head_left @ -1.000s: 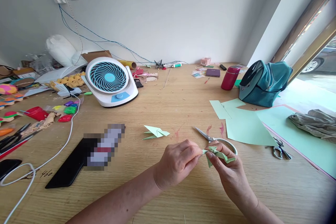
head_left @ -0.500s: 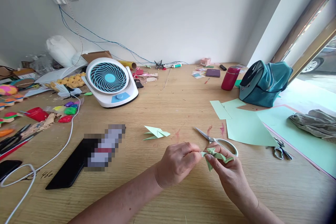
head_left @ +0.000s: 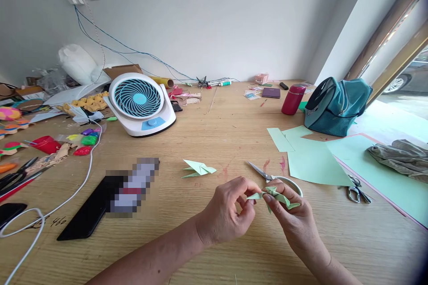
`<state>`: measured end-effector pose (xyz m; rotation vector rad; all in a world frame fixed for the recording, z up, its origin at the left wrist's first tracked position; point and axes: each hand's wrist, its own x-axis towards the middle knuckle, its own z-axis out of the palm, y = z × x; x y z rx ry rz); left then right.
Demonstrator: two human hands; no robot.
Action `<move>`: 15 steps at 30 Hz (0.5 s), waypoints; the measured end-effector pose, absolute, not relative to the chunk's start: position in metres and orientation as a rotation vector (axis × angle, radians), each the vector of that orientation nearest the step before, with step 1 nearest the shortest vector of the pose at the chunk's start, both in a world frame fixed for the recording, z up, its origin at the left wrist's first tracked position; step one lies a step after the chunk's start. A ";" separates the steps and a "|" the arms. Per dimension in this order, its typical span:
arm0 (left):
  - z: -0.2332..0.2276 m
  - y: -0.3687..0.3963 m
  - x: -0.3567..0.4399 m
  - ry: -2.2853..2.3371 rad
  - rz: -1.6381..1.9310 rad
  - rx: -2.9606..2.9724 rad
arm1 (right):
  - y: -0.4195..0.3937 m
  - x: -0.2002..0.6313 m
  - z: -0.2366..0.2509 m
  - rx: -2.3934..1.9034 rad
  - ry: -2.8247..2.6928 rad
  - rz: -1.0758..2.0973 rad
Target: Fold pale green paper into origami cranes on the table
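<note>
Both my hands hold a small folded green paper figure [head_left: 279, 196] just above the wooden table [head_left: 214, 142]. My right hand [head_left: 291, 220] grips its body from below with thumb and fingers. My left hand [head_left: 227, 211] pinches its left tip [head_left: 254, 196] between thumb and fingertips. A second folded green paper figure [head_left: 199, 168] lies on the table a little further off to the left. White-handled scissors [head_left: 272, 176] lie directly behind my hands.
Green paper sheets [head_left: 314, 160] and small metal scissors [head_left: 357, 189] lie to the right, beyond them a teal bag [head_left: 336, 104] and a red bottle [head_left: 293, 99]. A white fan [head_left: 140, 102], a black flat object [head_left: 90, 211], a white cable [head_left: 67, 196] and craft clutter occupy the left.
My left hand has loosened and drawn the figure's left tip out sideways, so the tip now shows between my hands. My right hand has kept its grip in nearly the same place.
</note>
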<state>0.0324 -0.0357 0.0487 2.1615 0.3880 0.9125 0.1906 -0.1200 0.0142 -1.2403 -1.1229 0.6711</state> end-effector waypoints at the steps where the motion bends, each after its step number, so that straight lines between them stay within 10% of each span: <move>1: 0.052 -0.037 0.033 0.429 0.847 2.081 | -0.121 0.191 0.015 -1.249 -1.145 0.652; 15: 0.059 -0.035 0.038 0.591 0.626 1.570 | -0.123 0.189 0.022 -1.256 -1.330 0.551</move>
